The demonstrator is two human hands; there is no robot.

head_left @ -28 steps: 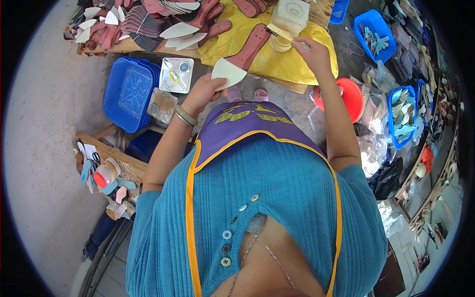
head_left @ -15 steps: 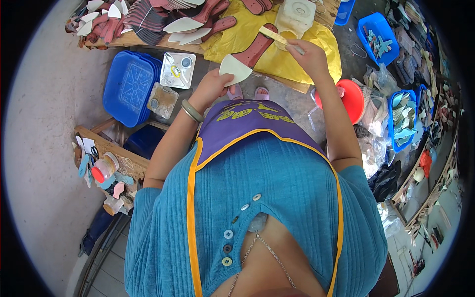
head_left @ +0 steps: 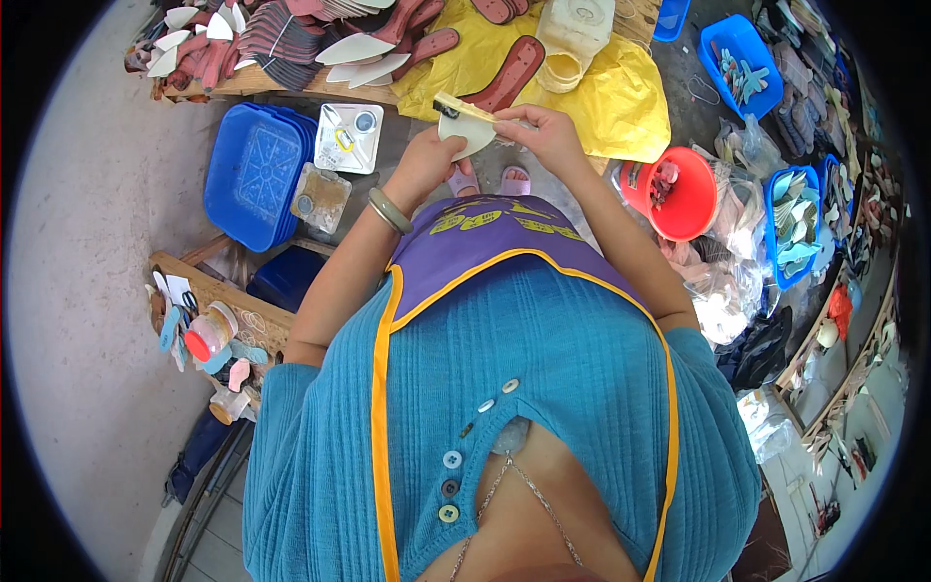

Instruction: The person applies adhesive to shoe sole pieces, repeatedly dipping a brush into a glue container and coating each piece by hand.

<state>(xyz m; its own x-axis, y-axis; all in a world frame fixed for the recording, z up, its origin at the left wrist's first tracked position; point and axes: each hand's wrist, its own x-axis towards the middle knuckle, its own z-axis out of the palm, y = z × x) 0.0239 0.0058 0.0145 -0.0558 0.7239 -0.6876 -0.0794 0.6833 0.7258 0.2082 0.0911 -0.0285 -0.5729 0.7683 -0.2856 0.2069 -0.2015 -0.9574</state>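
Note:
My left hand point(head_left: 427, 162) grips the pale end of a shoe insole point(head_left: 511, 76), whose dark red part points away from me over the yellow sheet point(head_left: 621, 121). The fingers of my right hand point(head_left: 548, 134) are closed round the handle of a flat wooden brush point(head_left: 469, 109). The brush lies across the insole's pale end, its dark bristles towards the left. Beyond the insole stands a cloudy plastic jar point(head_left: 582, 34) with an open mouth. Stacked dark red insoles point(head_left: 281, 47) and others with white ends lie on the bench to the left.
Nested blue tubs point(head_left: 254, 175) stand at the left beside a square metal can point(head_left: 341, 153). A red bucket point(head_left: 686, 213) is at the right, near plastic bags point(head_left: 742, 252). Blue baskets point(head_left: 773, 89) hold light blue pieces. A wooden stand point(head_left: 218, 281) carries jars.
My right hand has moved left and nearer, bringing the brush from the insole's far red end to its pale end. My left hand still holds the insole.

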